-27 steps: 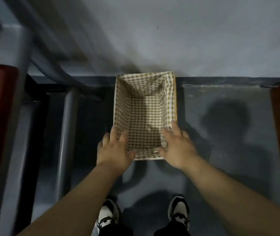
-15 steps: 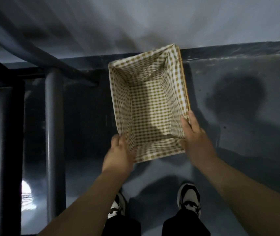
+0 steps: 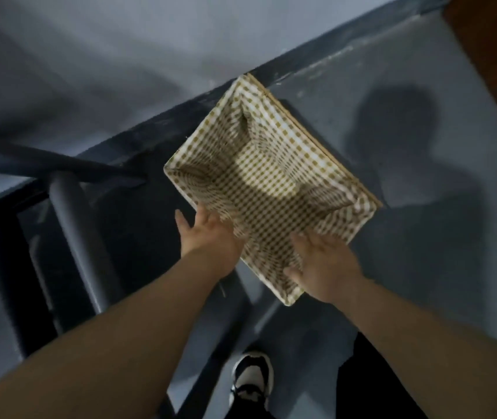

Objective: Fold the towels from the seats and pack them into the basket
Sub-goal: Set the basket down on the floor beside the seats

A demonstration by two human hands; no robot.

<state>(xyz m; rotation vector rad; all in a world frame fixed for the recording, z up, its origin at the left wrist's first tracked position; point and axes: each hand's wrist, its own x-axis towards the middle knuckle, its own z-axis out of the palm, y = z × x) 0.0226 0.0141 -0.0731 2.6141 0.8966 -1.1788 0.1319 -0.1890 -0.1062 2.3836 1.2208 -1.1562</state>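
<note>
Empty tan gingham-lined rectangular basket (image 3: pixel 271 176) held up, long axis diagonal, far-left to near-right. 2 hands gripping: left hand (image 3: pixel 207 237) on long side, right hand (image 3: pixel 327 264) on near short end.

Both forearms reach forward, left hand (image 3: pixel 208 237) and right hand (image 3: pixel 327 267) holding the basket (image 3: pixel 316 152) (left thumb splayed outward).
</note>
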